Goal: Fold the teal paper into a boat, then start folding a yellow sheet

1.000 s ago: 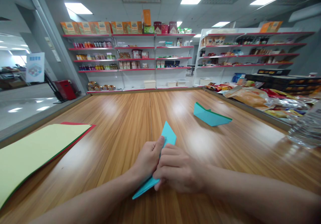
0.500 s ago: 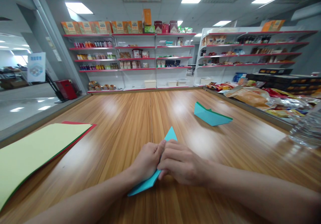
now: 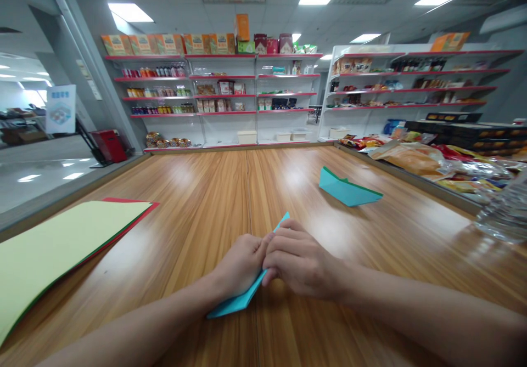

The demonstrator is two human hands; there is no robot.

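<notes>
Folded blue paper [image 3: 239, 304] is held low over the near middle of the bench [image 3: 185, 208], on a slant, its lower end towards the person and a narrow tip showing past the fingers at the far end. Grip: left hand [image 3: 242, 264] closed on it from the left; right hand [image 3: 302, 258] pinching it from the right, fingers curled over; the two meet at the middle of the piece. Whether its lower edge touches the wood cannot be told. Progress, as judged: the held piece has been folded into a narrow form with pointed ends, so a good part of its folding looks done; the creases between the hands are hidden, and it has not yet been spread into a standing shape. For comparison, a boat-shaped paper piece [image 3: 346, 190], blue with a green rim, stands well apart, ahead and to the right, apparently complete. To the left, a stack of coloured sheets [image 3: 78, 232], pale yellow uppermost with green and red edges beneath, lies flat and unfolded, untouched by either hand.
</notes>
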